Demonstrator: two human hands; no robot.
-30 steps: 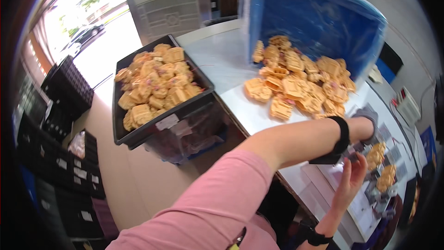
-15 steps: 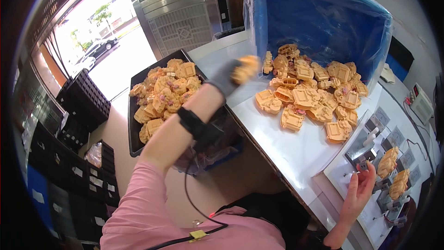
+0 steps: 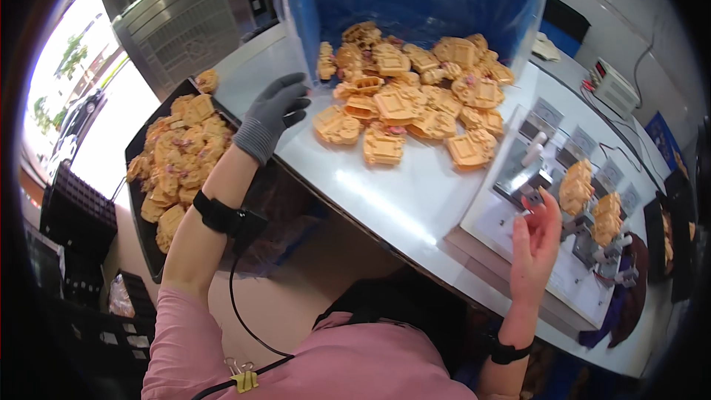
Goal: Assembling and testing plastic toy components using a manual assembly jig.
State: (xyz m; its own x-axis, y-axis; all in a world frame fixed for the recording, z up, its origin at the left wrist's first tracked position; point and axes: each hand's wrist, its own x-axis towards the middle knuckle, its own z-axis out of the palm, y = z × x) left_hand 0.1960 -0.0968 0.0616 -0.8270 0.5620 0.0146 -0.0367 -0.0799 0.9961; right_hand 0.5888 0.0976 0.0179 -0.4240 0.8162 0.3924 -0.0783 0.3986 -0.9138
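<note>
My left hand [image 3: 272, 115], in a grey glove, reaches over the left edge of the table with its fingers spread and nothing in them. A single orange moulded part [image 3: 207, 81] is at the far corner of the black tray [image 3: 137, 218], beyond a heap of similar parts [image 3: 181, 152]. My bare right hand [image 3: 537, 248] is beside the test fixture [image 3: 485, 215], thumb and forefinger apart, near a small dark block [image 3: 532, 198]. Two orange parts, one farther [image 3: 575, 187] and one nearer [image 3: 606, 219], sit on the fixture to the right of this hand.
A blue bin [image 3: 415, 0] lined with clear plastic lies on its side, orange parts [image 3: 404, 100] spilling onto the white table [image 3: 355, 192]. A small meter box [image 3: 617, 87] with wires stands at the back right. Black crates [image 3: 78, 207] are stacked on the left.
My left hand has let go of the orange part it held; a part now shows at the tray's far corner. The view has swung right. My right hand stays by the fixture.
</note>
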